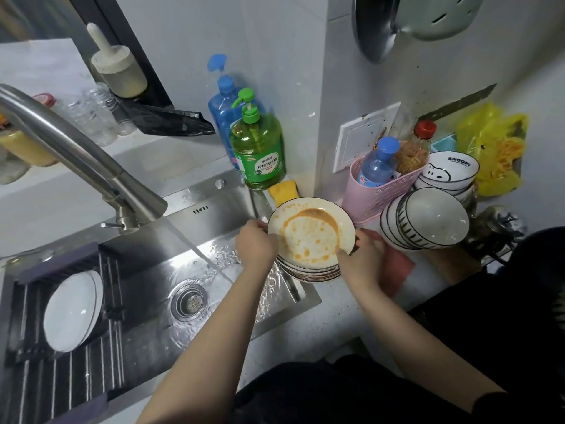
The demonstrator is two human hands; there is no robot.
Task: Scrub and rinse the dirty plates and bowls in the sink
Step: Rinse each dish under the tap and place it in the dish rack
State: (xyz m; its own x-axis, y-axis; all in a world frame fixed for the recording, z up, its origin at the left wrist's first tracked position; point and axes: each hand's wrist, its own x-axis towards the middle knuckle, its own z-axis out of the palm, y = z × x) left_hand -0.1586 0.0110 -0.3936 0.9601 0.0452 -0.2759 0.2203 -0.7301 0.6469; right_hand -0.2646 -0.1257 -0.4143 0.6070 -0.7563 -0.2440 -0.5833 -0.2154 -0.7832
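At the centre of the frame both hands hold a stack of round white sauce-smeared plates above the right edge of the stainless steel sink, the left hand with its grip curled round the stack's left rim and the right hand grasping the right rim. Water runs from the brushed steel tap at the upper left into the basin, and clean white plates stand in the dark drying rack at the lower left. Right of the stack, patterned white bowls lie tilted on the tabletop beside a pink plastic basket, with a green dish soap bottle and a yellow sponge above
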